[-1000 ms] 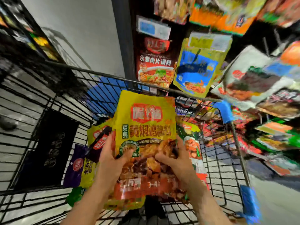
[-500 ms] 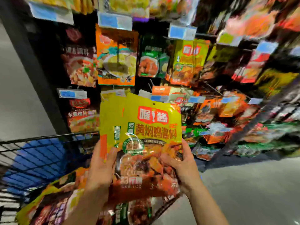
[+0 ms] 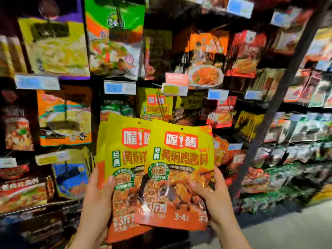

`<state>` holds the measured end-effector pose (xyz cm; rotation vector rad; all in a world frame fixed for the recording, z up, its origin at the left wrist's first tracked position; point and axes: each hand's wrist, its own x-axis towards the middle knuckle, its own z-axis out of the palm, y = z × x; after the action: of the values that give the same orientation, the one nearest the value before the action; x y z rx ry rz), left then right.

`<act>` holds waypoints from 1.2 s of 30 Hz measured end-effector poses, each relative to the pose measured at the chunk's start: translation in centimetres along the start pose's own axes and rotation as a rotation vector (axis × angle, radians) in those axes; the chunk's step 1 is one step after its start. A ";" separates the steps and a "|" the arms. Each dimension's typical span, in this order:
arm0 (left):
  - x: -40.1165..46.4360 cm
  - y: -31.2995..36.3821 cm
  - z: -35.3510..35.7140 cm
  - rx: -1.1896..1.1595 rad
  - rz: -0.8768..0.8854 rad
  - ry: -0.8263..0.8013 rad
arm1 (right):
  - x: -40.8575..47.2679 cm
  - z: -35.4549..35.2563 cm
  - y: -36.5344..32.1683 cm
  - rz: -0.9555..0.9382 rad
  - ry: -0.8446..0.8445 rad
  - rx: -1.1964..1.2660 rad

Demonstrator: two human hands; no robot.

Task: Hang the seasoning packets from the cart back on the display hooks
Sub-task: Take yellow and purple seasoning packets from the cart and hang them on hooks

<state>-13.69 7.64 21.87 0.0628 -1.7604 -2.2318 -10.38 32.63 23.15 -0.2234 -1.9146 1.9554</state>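
Note:
I hold a fanned stack of yellow-and-orange seasoning packets in front of the display. My left hand (image 3: 98, 196) grips the rear packet (image 3: 124, 159) at its lower left. My right hand (image 3: 213, 196) grips the front packet (image 3: 181, 169) at its lower right. Each packet shows a small hang hole near its top edge. Directly above and behind them, matching yellow packets (image 3: 154, 105) hang on a display hook. The cart is out of view.
Hanging rows of other seasoning packets fill the rack, with blue and yellow price tags (image 3: 119, 88) on the hook ends. A dark upright post (image 3: 280, 97) slants through the right side. Grey floor (image 3: 287, 230) shows at the lower right.
My view has swung up from the cart to the display rack. The packets rose with both hands and have fanned apart into a rear and a front packet.

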 end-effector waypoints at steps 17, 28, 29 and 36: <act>2.4 7.1 5.8 0.105 0.365 0.281 | 15.4 1.1 -6.5 -0.064 -0.369 0.311; 4.9 2.7 3.1 0.199 0.229 0.152 | 15.7 2.8 0.0 0.088 -0.293 0.315; 5.1 2.1 2.7 0.195 0.206 0.146 | 15.4 2.9 0.4 0.092 -0.269 0.310; 6.4 -0.2 2.4 0.123 0.070 0.115 | 14.5 3.2 1.8 0.091 -0.184 0.362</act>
<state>-20.33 8.25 23.26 0.1510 -1.8074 -2.0277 -25.13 35.27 23.79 -0.0294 -1.6366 2.4129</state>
